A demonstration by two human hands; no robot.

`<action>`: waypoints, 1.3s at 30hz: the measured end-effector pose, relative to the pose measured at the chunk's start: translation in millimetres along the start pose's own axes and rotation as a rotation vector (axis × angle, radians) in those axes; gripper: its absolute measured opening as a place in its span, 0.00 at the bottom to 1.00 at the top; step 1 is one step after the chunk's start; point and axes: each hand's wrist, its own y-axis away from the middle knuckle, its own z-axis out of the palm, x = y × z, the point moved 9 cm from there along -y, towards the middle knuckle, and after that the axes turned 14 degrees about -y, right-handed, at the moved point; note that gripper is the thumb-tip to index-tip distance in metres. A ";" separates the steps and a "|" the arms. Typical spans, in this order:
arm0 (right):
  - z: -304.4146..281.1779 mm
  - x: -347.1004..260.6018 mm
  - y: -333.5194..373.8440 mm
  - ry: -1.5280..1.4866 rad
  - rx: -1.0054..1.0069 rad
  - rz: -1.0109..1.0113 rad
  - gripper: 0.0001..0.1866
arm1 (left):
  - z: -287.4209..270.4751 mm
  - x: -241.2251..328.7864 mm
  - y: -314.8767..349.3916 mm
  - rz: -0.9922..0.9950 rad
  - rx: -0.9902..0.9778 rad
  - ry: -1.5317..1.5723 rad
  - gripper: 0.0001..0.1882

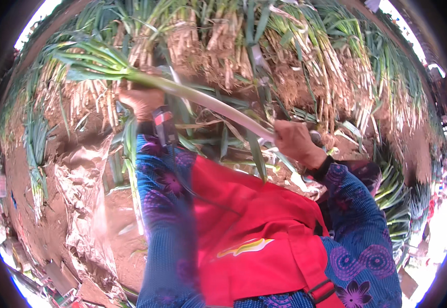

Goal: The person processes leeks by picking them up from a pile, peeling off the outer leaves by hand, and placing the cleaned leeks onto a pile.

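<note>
A long leek (203, 98) stretches slantwise in front of me, its green leaves at the upper left and its white stalk running down to the right. Around the stalk just below the leaves, my left hand (144, 100) is closed. My right hand (298, 143) is closed at the white lower end, and its fingers hide the root tip. Loose strips of green leaf (257, 156) lie beneath the leek, between my two hands.
Bundles of leeks with earthy roots (228, 46) line the far side in a curved row. Crumpled plastic sheeting (84, 190) lies on the brown soil (126, 215) at the left. More green leeks (395, 200) are piled by my right arm. A red apron (264, 231) covers my lap.
</note>
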 end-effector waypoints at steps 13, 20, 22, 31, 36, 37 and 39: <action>22.7 61.8 18.9 -0.970 -0.157 0.599 0.22 | -10.1 -29.6 16.4 0.002 0.210 -0.264 0.24; 2.4 64.5 4.4 -0.804 -0.179 0.413 0.20 | 10.3 -18.4 21.6 0.099 0.319 -0.235 0.13; -0.7 100.4 19.3 -0.944 -0.108 0.585 0.20 | 6.9 21.9 35.2 0.189 0.353 -0.231 0.12; 2.7 340.4 53.2 -1.112 0.208 1.054 0.08 | 23.8 222.8 99.2 0.638 0.289 -0.529 0.24; 4.6 232.8 -13.0 -0.311 -0.066 0.093 0.09 | 17.2 302.1 178.3 0.620 0.414 -0.945 0.19; 16.1 233.7 -19.0 -0.479 -0.098 0.240 0.09 | 11.6 313.2 196.3 0.545 0.491 -1.050 0.19; 33.9 231.0 -15.4 -0.644 -0.146 0.381 0.09 | 25.7 308.9 226.7 0.449 0.468 -0.923 0.21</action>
